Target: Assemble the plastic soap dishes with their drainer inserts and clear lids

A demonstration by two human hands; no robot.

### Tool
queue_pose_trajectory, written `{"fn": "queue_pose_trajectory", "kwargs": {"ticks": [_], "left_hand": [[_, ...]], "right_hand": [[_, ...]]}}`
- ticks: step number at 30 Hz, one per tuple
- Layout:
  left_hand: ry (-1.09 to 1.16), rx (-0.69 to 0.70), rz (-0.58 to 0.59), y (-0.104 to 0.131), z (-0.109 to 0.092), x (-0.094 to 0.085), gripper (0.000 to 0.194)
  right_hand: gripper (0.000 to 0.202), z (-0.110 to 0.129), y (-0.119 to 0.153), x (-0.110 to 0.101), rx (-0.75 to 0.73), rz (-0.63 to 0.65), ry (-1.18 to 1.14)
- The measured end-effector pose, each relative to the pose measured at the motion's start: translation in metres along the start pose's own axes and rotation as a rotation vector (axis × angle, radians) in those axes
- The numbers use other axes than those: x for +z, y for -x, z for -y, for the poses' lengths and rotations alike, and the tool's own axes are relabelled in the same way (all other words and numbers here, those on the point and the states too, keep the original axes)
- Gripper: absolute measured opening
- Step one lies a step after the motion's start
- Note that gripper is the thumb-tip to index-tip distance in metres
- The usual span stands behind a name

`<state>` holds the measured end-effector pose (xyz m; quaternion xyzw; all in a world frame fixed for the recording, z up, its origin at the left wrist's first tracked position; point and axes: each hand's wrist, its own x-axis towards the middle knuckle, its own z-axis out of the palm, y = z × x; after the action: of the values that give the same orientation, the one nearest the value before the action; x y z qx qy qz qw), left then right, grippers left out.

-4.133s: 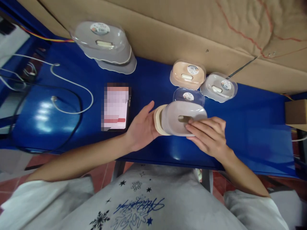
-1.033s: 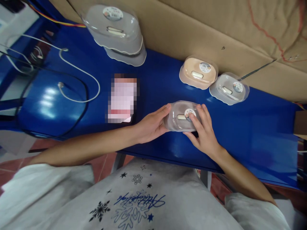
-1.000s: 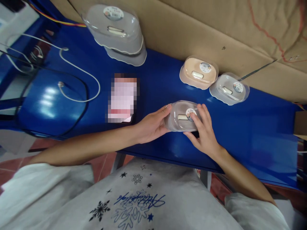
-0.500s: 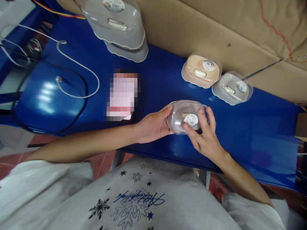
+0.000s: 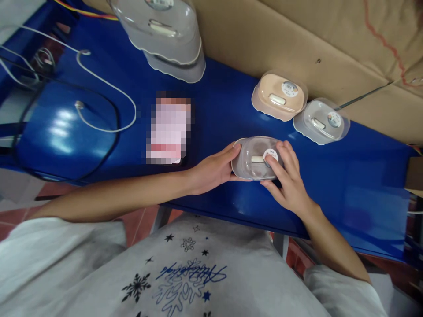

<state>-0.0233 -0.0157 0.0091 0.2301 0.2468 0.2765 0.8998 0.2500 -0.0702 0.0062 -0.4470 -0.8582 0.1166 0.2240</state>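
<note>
Above the table's near edge, a grey soap box with a clear lid (image 5: 253,149) is between my two hands. My left hand (image 5: 214,171) grips the left end of its grey base, thumb on top and fingers underneath. My right hand (image 5: 288,176) is around the right end of the clear lid, one fingertip at the round white label (image 5: 271,157) and other fingers over the far and near sides. The lid sits shifted to the right over the base. A pale bar shows through the middle of the lid.
A peach lidded box (image 5: 279,96) and a grey one (image 5: 321,121) stand at the back, before brown cardboard (image 5: 297,39). Larger grey boxes (image 5: 172,48) are stacked at back left. A pixelated phone-like object (image 5: 168,132) and a white cable (image 5: 109,83) lie on the blue table (image 5: 224,101).
The clear lid has turned and shifted right relative to the grey base, its label moving right and away from me. My right hand has moved with it; my left stays on the base.
</note>
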Motion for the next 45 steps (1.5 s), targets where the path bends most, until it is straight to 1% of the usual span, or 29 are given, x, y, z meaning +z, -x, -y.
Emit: {"fn": "queue_pose_trajectory", "kwargs": {"ticks": [4, 6, 10, 12, 14, 15, 17, 18, 20, 22, 24, 25, 27, 28, 30, 31, 32, 33, 34, 35, 37, 39, 40, 42, 45], "left_hand": [[-0.027, 0.014, 0.016, 0.001, 0.0, 0.003, 0.056], [-0.099, 0.037, -0.02, 0.002, -0.002, 0.006, 0.06], [-0.394, 0.155, -0.195, 0.002, -0.009, 0.004, 0.062], [-0.557, 0.254, -0.233, 0.002, -0.015, 0.0, 0.074], [-0.737, 0.361, -0.232, 0.003, -0.022, -0.002, 0.089], [-0.846, 0.402, -0.225, 0.005, -0.026, -0.002, 0.089], [-1.072, 0.438, -0.205, 0.009, -0.033, -0.001, 0.076], [-1.176, 0.442, -0.199, 0.012, -0.036, 0.001, 0.068], [-1.351, 0.427, -0.207, 0.015, -0.041, 0.002, 0.061], [-1.487, 0.428, -0.255, 0.016, -0.041, 0.002, 0.059], [-1.623, 0.441, -0.327, 0.014, -0.039, -0.001, 0.057], [-1.686, 0.455, -0.361, 0.013, -0.036, -0.002, 0.059], [-1.791, 0.501, -0.401, 0.01, -0.032, -0.005, 0.071], [-1.83, 0.532, -0.387, 0.01, -0.031, -0.007, 0.077], [-1.886, 0.595, -0.28, 0.009, -0.028, -0.008, 0.084], [-1.913, 0.614, -0.212, 0.009, -0.028, -0.009, 0.08], [-1.945, 0.624, -0.154, 0.008, -0.028, -0.009, 0.072], [-1.982, 0.623, -0.122, 0.008, -0.028, -0.009, 0.062], [-2.024, 0.62, -0.129, 0.007, -0.029, -0.008, 0.055], [-2.064, 0.615, -0.173, 0.007, -0.031, -0.008, 0.051], [-2.121, 0.604, -0.305, 0.005, -0.035, -0.007, 0.05], [-2.144, 0.585, -0.458, 0.004, -0.041, -0.007, 0.051], [-2.15, 0.571, -0.52, 0.004, -0.044, -0.007, 0.051], [-2.163, 0.545, -0.594, 0.002, -0.049, -0.008, 0.05], [-2.171, 0.565, -0.608, 0.001, -0.049, -0.011, 0.054]], "right_hand": [[0.087, -0.002, 0.0, -0.001, -0.038, 0.006, 0.013], [0.09, 0.0, 0.001, -0.001, -0.054, 0.012, 0.046], [0.095, 0.005, 0.003, 0.003, 0.001, 0.015, 0.158], [0.096, 0.006, 0.003, 0.007, 0.042, -0.006, 0.207], [0.096, 0.005, 0.002, 0.01, 0.057, -0.033, 0.21], [0.095, 0.004, 0.001, 0.012, 0.052, -0.047, 0.196], [0.092, 0.001, -0.002, 0.015, 0.046, -0.086, 0.153], [0.091, 0.0, -0.003, 0.016, 0.05, -0.115, 0.134], [0.088, -0.003, -0.006, 0.019, 0.078, -0.177, 0.101], [0.085, -0.006, -0.008, 0.022, 0.105, -0.21, 0.065], [0.08, -0.01, -0.011, 0.023, 0.097, -0.193, 0.023], [0.078, -0.012, -0.012, 0.022, 0.085, -0.171, 0.007], [0.075, -0.018, -0.018, 0.017, 0.045, -0.118, -0.009], [0.074, -0.021, -0.022, 0.013, 0.02, -0.086, -0.008], [0.073, -0.03, -0.035, 0.004, -0.047, -0.001, -0.001], [0.072, -0.036, -0.044, -0.001, -0.082, 0.047, 0.009], [0.072, -0.042, -0.053, -0.006, -0.106, 0.093, 0.024], [0.074, -0.049, -0.064, -0.01, -0.108, 0.12, 0.055], [0.075, -0.057, -0.075, -0.012, -0.089, 0.128, 0.101], [0.077, -0.064, -0.086, -0.013, -0.053, 0.122, 0.146], [0.081, -0.077, -0.105, -0.013, 0.03, 0.085, 0.215], [0.078, -0.084, -0.115, -0.01, 0.089, 0.068, 0.252], [0.075, -0.083, -0.116, -0.009, 0.102, 0.068, 0.263], [0.066, -0.076, -0.108, -0.008, 0.095, 0.06, 0.276], [0.052, -0.054, -0.077, -0.013, 0.014, 0.011, 0.285]]}}
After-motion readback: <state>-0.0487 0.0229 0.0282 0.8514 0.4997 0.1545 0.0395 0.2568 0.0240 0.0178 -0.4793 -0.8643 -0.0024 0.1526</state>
